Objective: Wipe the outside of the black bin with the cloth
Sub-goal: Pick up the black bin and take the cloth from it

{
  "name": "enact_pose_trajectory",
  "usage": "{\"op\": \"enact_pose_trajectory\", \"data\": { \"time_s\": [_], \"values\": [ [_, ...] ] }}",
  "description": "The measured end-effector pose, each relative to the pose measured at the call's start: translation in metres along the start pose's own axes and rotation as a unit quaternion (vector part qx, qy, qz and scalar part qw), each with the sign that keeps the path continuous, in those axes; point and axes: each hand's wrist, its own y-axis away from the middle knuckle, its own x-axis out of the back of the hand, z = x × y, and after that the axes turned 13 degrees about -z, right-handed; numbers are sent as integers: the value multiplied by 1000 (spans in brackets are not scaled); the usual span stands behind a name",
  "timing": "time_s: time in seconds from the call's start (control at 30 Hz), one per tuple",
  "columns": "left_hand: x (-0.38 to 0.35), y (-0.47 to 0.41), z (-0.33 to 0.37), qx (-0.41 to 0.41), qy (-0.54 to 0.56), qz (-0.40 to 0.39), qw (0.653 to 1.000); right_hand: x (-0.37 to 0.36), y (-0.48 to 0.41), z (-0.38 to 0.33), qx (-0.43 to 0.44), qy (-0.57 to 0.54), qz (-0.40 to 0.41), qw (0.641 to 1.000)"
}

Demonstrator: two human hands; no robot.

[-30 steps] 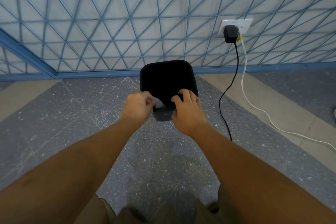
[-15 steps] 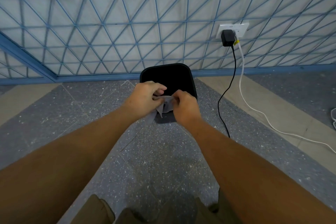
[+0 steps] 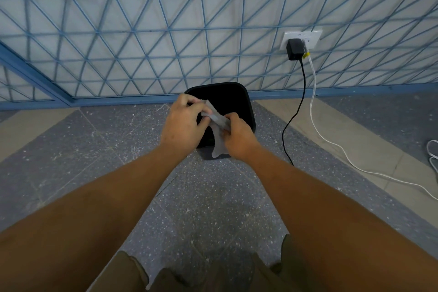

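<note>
A: What do the hands hold?

B: The left hand (image 3: 183,123) and the right hand (image 3: 239,137) both pinch a grey cloth (image 3: 219,133) between fingers and thumb. The cloth stretches between them, and a loose tail hangs below the right hand's grip. Both hands are closed on the fabric, close together but not touching each other.

A: Where is the task object?

B: The black bin (image 3: 233,99) stands upright on the speckled grey floor (image 3: 208,208), directly behind and below the hands, its far rim near the blue skirting (image 3: 118,100) at the floor's far edge. The hands and cloth cover the near rim and most of the near wall; whether the cloth touches the bin cannot be told.

A: What surrounds it?

B: A wall with a blue triangular grid (image 3: 166,31) rises behind. To the bin's right, a white socket plate (image 3: 308,38) carries a black adapter (image 3: 294,50). Its black cable (image 3: 295,114) drops to the floor just beside the bin, apart from it. A white cable (image 3: 331,140) runs farther right across the beige floor strip (image 3: 355,149). Olive shorts (image 3: 132,275) show at the bottom edge.
</note>
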Motion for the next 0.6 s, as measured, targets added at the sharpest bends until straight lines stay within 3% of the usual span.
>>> {"op": "enact_pose_trajectory", "data": {
  "time_s": [0.13, 0.2, 0.33, 0.47, 0.6],
  "values": [
    [-11, 7, 2, 89, 12, -31, 995, 5, 3, 6, -47, -22, 85, 995],
    [-20, 11, -1, 125, -39, -108, 985, 10, 10, 9, -62, -36, 144, 987],
    [-36, 20, -6, 65, -235, -297, 923, 25, 21, 8, -96, -152, 257, 950],
    [-49, 21, -5, 36, -265, -314, 911, 46, 19, 17, -98, -257, 345, 898],
    [-56, 19, -6, 22, -278, -341, 898, 59, 21, 31, -110, -296, 337, 887]
  ]
}}
